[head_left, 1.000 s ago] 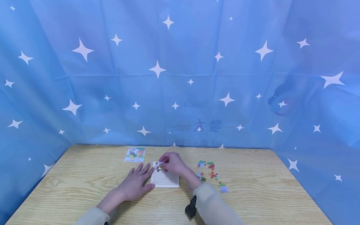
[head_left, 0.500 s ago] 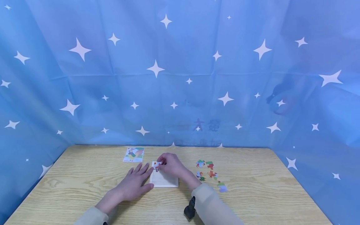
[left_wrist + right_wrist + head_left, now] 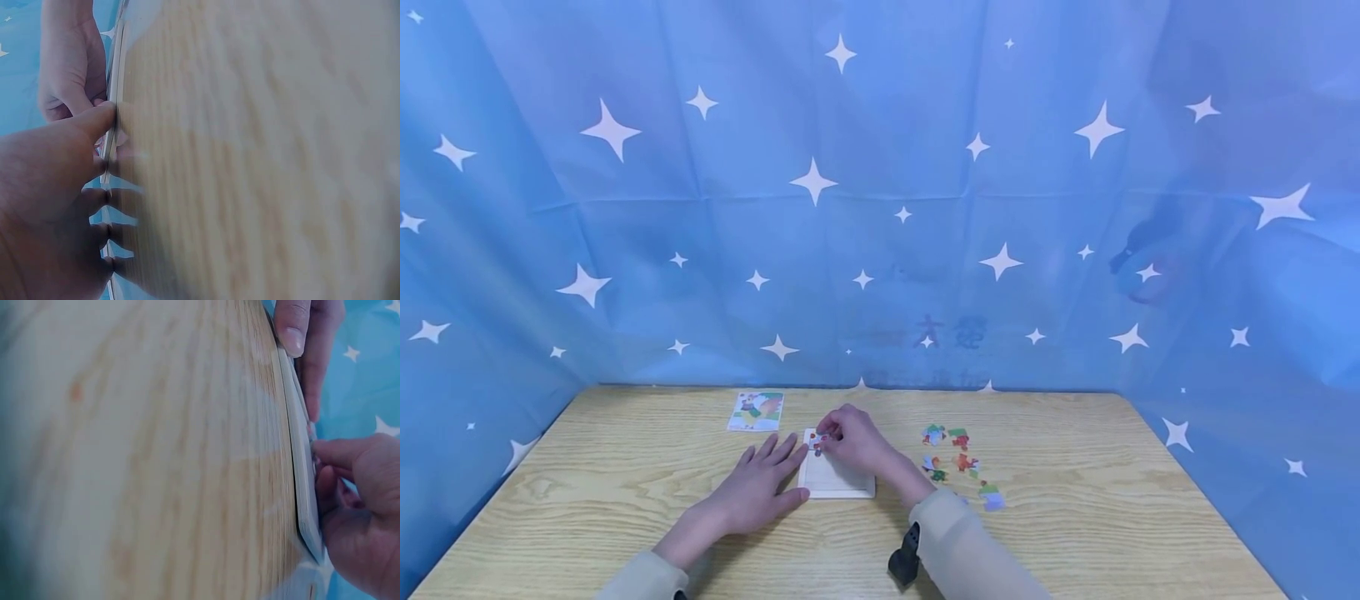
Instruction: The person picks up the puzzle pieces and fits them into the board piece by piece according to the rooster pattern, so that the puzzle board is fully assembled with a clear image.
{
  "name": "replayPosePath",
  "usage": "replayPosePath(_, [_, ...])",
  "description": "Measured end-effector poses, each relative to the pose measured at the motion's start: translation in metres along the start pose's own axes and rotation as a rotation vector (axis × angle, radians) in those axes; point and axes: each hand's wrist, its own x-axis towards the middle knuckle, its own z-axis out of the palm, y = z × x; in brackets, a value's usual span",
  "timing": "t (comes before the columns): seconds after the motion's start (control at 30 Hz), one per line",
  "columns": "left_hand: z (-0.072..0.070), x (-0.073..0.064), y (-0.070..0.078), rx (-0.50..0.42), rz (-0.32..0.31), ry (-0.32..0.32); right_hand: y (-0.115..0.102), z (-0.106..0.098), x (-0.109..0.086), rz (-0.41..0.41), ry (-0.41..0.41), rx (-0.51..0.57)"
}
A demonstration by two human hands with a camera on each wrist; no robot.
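A white square puzzle tray (image 3: 837, 483) lies on the wooden table in the head view. My right hand (image 3: 859, 442) is over its top left corner and pinches a small colourful puzzle piece (image 3: 817, 443) between thumb and fingers; the hand hides part of the piece. In the right wrist view, thumb and fingertips of the right hand (image 3: 365, 487) meet just at the tray's surface. My left hand (image 3: 762, 487) lies with spread fingers at the tray's left edge, its thumb and index fingertip touching the rim. The left wrist view shows this left hand (image 3: 56, 194) flat against the table.
Several loose puzzle pieces (image 3: 964, 463) lie right of the tray, partly near the right forearm. A picture card (image 3: 756, 412) rests at the back, left of the tray. A blue curtain with white stars (image 3: 880, 208) stands behind the wooden table (image 3: 587, 475).
The right hand has shifted the puzzle piece slightly within the tray's top left corner. The left hand stays in place at the tray's edge. The head view has tilted a little.
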Motion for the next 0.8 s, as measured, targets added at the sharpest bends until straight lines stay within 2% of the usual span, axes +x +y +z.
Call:
replayPosePath(0.5, [-0.003, 0.0, 0.002, -0.018, 0.003, -0.003, -0.002, -0.007, -0.005, -0.019, -0.067, -0.024])
replayPosePath(0.73, [-0.021, -0.006, 0.021, -0.037, -0.021, -0.048, -0.001, -0.008, -0.004, -0.048, -0.086, -0.018])
replayPosePath(0.8, [-0.021, -0.005, 0.021, -0.04, -0.022, -0.05, -0.002, -0.009, -0.004, -0.06, -0.082, -0.02])
